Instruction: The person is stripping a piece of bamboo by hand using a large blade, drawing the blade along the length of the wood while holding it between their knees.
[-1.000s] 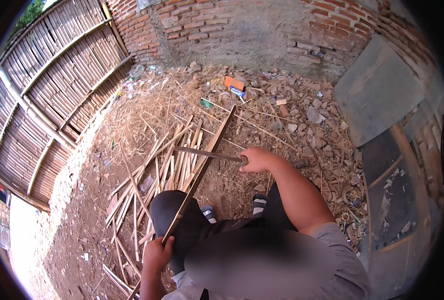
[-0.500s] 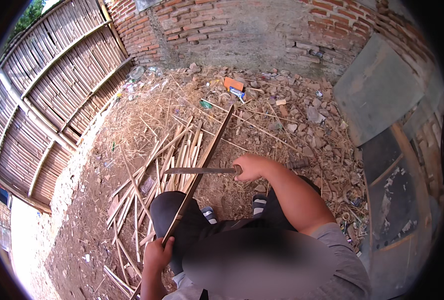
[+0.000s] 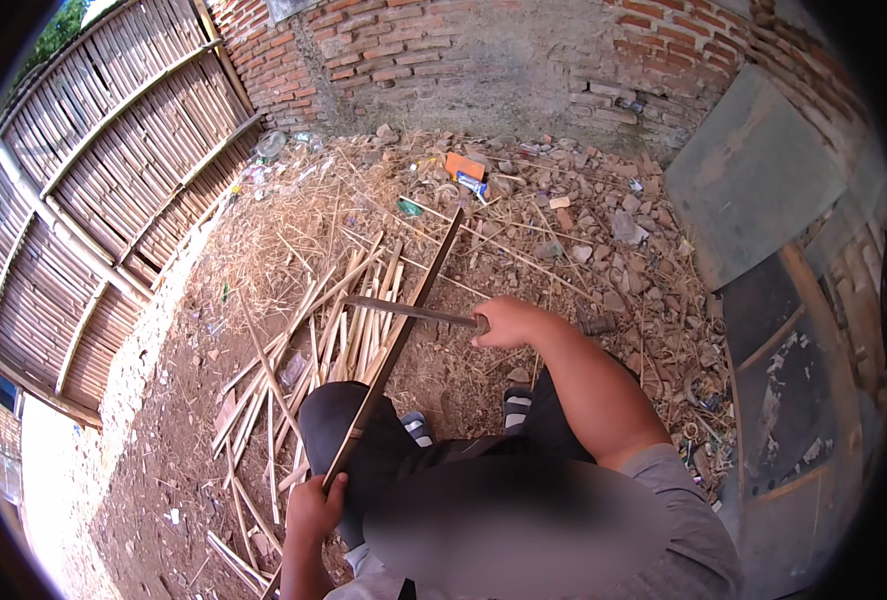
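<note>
A long, narrow bamboo strip (image 3: 426, 285) slants from my lower left out over my left knee, its far end raised above the ground. My left hand (image 3: 317, 507) is closed around it close to my body. In my right hand (image 3: 507, 323) is a machete (image 3: 414, 311), gripped by its handle. The blade points left and crosses the strip beyond my knee; whether the edge touches it I cannot tell. Beneath and left of the strip, several pale split bamboo strips (image 3: 369, 320) lie in a loose heap on the ground.
A bamboo fence (image 3: 144, 130) stands on the left, and a brick wall (image 3: 444, 75) closes the far side. Rubble (image 3: 604, 260) and litter cover the ground right of centre. Grey panels (image 3: 759, 180) lean at the right. My sandalled feet (image 3: 517, 410) are below the blade.
The machete's tip has swung away from me, so the blade now tilts instead of lying level. My right hand has shifted slightly right and away. The strip has rolled slightly; my left hand stays put.
</note>
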### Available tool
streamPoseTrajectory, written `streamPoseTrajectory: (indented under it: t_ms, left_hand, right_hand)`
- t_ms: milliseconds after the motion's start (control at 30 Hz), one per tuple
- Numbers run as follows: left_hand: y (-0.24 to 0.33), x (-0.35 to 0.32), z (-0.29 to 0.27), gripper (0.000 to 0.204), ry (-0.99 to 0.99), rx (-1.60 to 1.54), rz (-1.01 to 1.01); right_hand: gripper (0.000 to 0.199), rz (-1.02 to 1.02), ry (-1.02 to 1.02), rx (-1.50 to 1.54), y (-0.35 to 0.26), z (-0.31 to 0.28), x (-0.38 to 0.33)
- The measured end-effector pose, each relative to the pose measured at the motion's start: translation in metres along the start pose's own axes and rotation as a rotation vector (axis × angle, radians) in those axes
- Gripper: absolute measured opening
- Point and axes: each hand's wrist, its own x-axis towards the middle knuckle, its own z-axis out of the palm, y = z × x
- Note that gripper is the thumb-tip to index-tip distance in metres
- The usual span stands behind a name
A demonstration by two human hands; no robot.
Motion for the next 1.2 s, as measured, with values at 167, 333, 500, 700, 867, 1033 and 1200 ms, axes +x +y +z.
streamPoseTrajectory:
  t_ms: [167,333,500,700,867,1033,1200]
  left_hand:
    - [0.001,0.000,-0.001,0.047,-0.015,-0.005,-0.011]
    - [0.000,0.000,0.000,0.046,0.004,0.004,0.012]
    - [-0.002,0.001,0.000,0.047,0.000,0.004,0.004]
    - [0.002,0.000,-0.002,0.046,-0.008,0.004,-0.002]
    - [0.002,0.001,0.000,0.046,-0.007,0.020,0.001]
    - [0.003,-0.002,-0.004,0.045,0.004,0.018,0.036]
    - [0.001,0.000,0.000,0.045,0.009,0.019,0.039]
  right_hand:
    - [0.042,-0.032,0.023,-0.044,0.000,0.003,0.000]
    - [0.040,0.015,-0.002,0.009,-0.003,-0.004,-0.005]
    - [0.041,0.022,-0.015,-0.012,-0.005,-0.002,-0.003]
    - [0.044,0.034,-0.008,0.017,0.005,-0.008,-0.003]
    - [0.043,0.042,0.060,-0.009,0.000,-0.008,-0.005]
    - [0.043,-0.034,-0.103,-0.080,-0.030,-0.008,-0.011]
    - [0.047,0.006,-0.002,0.006,0.006,-0.007,-0.001]
